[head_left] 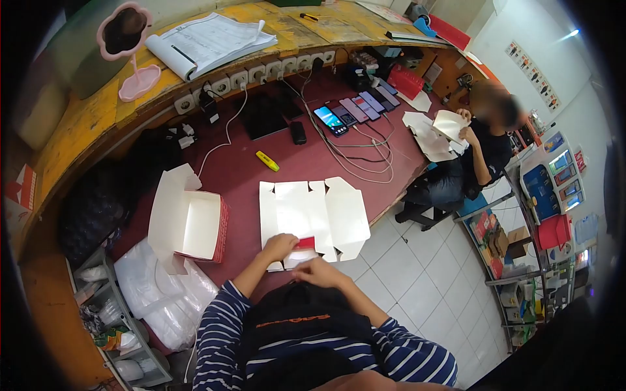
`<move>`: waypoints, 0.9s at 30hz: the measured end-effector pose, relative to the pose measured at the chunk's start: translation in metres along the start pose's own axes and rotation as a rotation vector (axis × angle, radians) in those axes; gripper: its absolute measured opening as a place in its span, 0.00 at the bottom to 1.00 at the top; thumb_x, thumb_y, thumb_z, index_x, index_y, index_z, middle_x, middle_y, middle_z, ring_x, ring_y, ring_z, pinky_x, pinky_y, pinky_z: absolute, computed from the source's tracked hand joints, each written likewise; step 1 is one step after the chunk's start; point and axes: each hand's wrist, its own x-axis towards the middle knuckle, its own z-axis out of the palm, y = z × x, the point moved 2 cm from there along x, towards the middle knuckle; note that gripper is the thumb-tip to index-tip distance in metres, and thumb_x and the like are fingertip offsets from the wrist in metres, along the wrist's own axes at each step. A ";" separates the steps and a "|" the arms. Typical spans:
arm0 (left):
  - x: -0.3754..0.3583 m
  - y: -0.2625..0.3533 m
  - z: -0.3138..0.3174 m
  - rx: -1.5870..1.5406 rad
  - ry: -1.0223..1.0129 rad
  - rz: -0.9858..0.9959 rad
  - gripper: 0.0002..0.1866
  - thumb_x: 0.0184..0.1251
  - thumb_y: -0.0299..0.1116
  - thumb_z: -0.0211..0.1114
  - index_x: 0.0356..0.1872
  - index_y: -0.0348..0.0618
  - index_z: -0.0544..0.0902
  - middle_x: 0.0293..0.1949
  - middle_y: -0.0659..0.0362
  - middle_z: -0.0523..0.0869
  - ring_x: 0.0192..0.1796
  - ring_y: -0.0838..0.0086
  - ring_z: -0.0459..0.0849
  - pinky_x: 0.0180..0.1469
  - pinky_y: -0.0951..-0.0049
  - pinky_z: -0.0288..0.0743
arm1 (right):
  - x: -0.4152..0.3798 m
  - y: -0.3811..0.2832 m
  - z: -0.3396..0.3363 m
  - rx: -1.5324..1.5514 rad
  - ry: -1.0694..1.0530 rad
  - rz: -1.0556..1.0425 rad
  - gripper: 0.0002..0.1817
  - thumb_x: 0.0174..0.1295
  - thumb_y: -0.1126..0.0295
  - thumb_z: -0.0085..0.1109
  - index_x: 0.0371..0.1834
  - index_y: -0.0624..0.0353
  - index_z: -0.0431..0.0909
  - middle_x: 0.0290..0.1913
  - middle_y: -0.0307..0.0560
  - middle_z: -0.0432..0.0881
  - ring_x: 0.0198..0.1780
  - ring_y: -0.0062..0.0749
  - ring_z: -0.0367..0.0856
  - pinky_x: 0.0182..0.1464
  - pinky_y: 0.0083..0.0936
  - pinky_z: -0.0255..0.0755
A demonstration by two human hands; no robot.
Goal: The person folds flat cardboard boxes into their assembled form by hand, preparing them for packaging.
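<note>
A flattened cardboard box (300,212), white inside, lies unfolded in front of me at the table's front edge. One small part near my hands is turned over and shows its red outer side. My left hand (280,247) is closed on the box's near left portion, beside the red patch. At the near edge, my right hand (319,272) has its fingers curled in against the cardboard; the fingertips are partly hidden. Left of the flat box stands a folded box (199,225) with its lid up, white inside and red outside.
A yellow highlighter (267,161), several phones (332,121) and loose cables lie farther back on the dark red table (241,169). Plastic bags (163,293) sit at left. A co-worker (486,143) at right holds another white box. A power-socket row (255,73) lines the shelf.
</note>
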 end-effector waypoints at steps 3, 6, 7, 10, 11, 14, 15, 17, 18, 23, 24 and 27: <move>0.001 -0.005 -0.018 -0.464 0.474 -0.067 0.14 0.65 0.36 0.46 0.36 0.39 0.77 0.33 0.50 0.81 0.36 0.63 0.80 0.38 0.69 0.70 | 0.001 0.013 0.016 0.185 -0.234 0.099 0.19 0.60 0.57 0.47 0.37 0.65 0.77 0.28 0.46 0.81 0.30 0.28 0.78 0.36 0.23 0.71; -0.010 0.036 -0.061 -1.019 0.551 -0.137 0.15 0.68 0.36 0.44 0.39 0.35 0.75 0.36 0.53 0.81 0.37 0.73 0.80 0.39 0.75 0.71 | 0.003 0.009 0.018 0.597 -0.152 0.180 0.25 0.63 0.51 0.41 0.39 0.65 0.76 0.32 0.43 0.81 0.32 0.26 0.77 0.38 0.23 0.70; -0.014 0.052 -0.075 -1.208 0.640 -0.021 0.14 0.67 0.34 0.45 0.41 0.35 0.74 0.38 0.57 0.80 0.38 0.75 0.79 0.39 0.76 0.71 | 0.004 0.002 0.014 0.814 -0.058 0.208 0.27 0.64 0.50 0.37 0.41 0.64 0.76 0.35 0.43 0.81 0.34 0.26 0.77 0.39 0.23 0.70; -0.037 0.080 -0.101 -1.404 0.715 0.070 0.10 0.65 0.29 0.49 0.42 0.35 0.73 0.41 0.60 0.79 0.39 0.77 0.79 0.40 0.76 0.74 | 0.006 -0.012 -0.005 1.311 0.302 0.031 0.19 0.64 0.58 0.42 0.49 0.60 0.70 0.43 0.40 0.77 0.39 0.23 0.77 0.40 0.22 0.70; -0.041 0.082 -0.103 -1.424 0.696 0.037 0.09 0.63 0.26 0.51 0.42 0.36 0.73 0.42 0.60 0.78 0.39 0.76 0.79 0.40 0.75 0.75 | 0.005 -0.005 -0.014 1.390 0.434 -0.031 0.16 0.63 0.61 0.44 0.49 0.59 0.69 0.42 0.40 0.78 0.38 0.22 0.76 0.39 0.20 0.70; -0.051 0.077 -0.107 -1.314 0.786 0.110 0.09 0.57 0.21 0.56 0.40 0.34 0.74 0.37 0.56 0.80 0.38 0.75 0.80 0.41 0.74 0.76 | -0.012 -0.016 -0.062 1.596 0.409 -0.147 0.13 0.61 0.67 0.48 0.48 0.59 0.69 0.38 0.38 0.78 0.35 0.18 0.76 0.35 0.16 0.70; -0.055 0.078 -0.109 -1.210 0.787 0.105 0.10 0.55 0.21 0.57 0.39 0.34 0.74 0.36 0.55 0.80 0.36 0.75 0.81 0.41 0.75 0.76 | -0.018 -0.026 -0.074 1.603 0.376 -0.140 0.13 0.62 0.67 0.47 0.47 0.59 0.69 0.37 0.37 0.78 0.35 0.17 0.76 0.34 0.14 0.69; -0.061 0.086 -0.112 -1.161 0.810 0.049 0.10 0.53 0.20 0.60 0.38 0.33 0.74 0.33 0.56 0.81 0.35 0.75 0.81 0.43 0.76 0.75 | -0.019 -0.038 -0.079 1.635 0.334 -0.233 0.12 0.59 0.72 0.51 0.45 0.62 0.69 0.39 0.40 0.77 0.37 0.19 0.76 0.37 0.16 0.71; -0.062 0.095 -0.116 -1.107 0.897 0.134 0.11 0.52 0.19 0.60 0.38 0.33 0.75 0.33 0.56 0.81 0.35 0.75 0.81 0.43 0.76 0.75 | -0.019 -0.050 -0.079 1.430 0.592 -0.260 0.12 0.56 0.75 0.53 0.44 0.64 0.69 0.40 0.43 0.77 0.39 0.21 0.76 0.40 0.18 0.71; -0.067 0.107 -0.118 -0.918 0.910 0.262 0.18 0.51 0.14 0.57 0.46 0.34 0.71 0.39 0.55 0.79 0.40 0.74 0.80 0.43 0.74 0.75 | -0.034 -0.065 -0.088 1.216 0.844 -0.400 0.13 0.50 0.82 0.56 0.40 0.67 0.70 0.40 0.48 0.77 0.41 0.27 0.77 0.46 0.22 0.71; -0.069 0.104 -0.118 -0.976 0.915 0.244 0.20 0.51 0.14 0.57 0.48 0.34 0.69 0.40 0.55 0.79 0.40 0.74 0.79 0.44 0.74 0.74 | -0.042 -0.068 -0.097 1.372 0.667 -0.340 0.13 0.49 0.82 0.57 0.39 0.67 0.70 0.39 0.48 0.77 0.41 0.27 0.77 0.46 0.23 0.71; -0.073 0.110 -0.123 -0.999 0.914 0.262 0.22 0.52 0.15 0.58 0.50 0.33 0.66 0.41 0.55 0.78 0.42 0.75 0.78 0.45 0.75 0.73 | -0.044 -0.069 -0.101 1.447 0.539 -0.276 0.13 0.49 0.82 0.57 0.40 0.67 0.70 0.38 0.48 0.78 0.39 0.26 0.77 0.45 0.23 0.72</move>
